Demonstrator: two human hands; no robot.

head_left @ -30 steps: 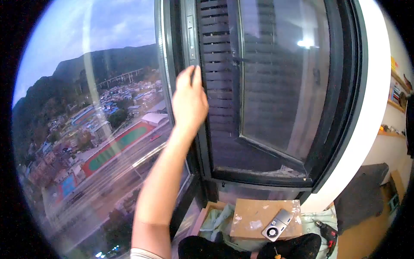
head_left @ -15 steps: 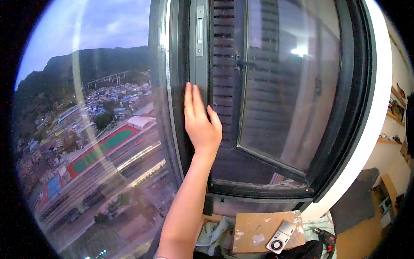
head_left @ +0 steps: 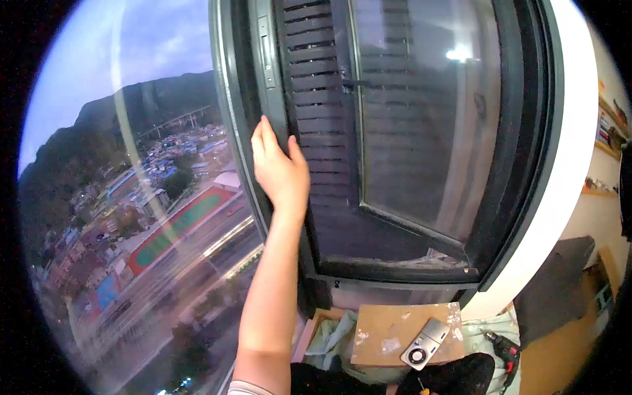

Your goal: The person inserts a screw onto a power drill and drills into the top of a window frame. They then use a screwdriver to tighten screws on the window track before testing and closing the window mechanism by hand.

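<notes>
My left hand (head_left: 282,174) rests on the dark upright frame (head_left: 266,99) of the window, below a metal lock plate (head_left: 265,49) set into it. Its fingers point upward, with the thumb apart on the right, and nothing shows in its grasp. To the right of the hand stand dark louvred slats (head_left: 316,85) and a tilted inner glass sash with a handle (head_left: 355,83). My right hand is not in view.
Below the window, a stained cardboard box (head_left: 375,329) bears a silver device (head_left: 426,343). A red and black power drill (head_left: 505,352) lies on pale cloth at its right. Dark-clothed knees (head_left: 454,378) are at the bottom edge. Outside the left glass are buildings and hills.
My left hand has gone from closed fingers near the lock plate to straightened fingers lower on the frame. The camera view has shifted in between.
</notes>
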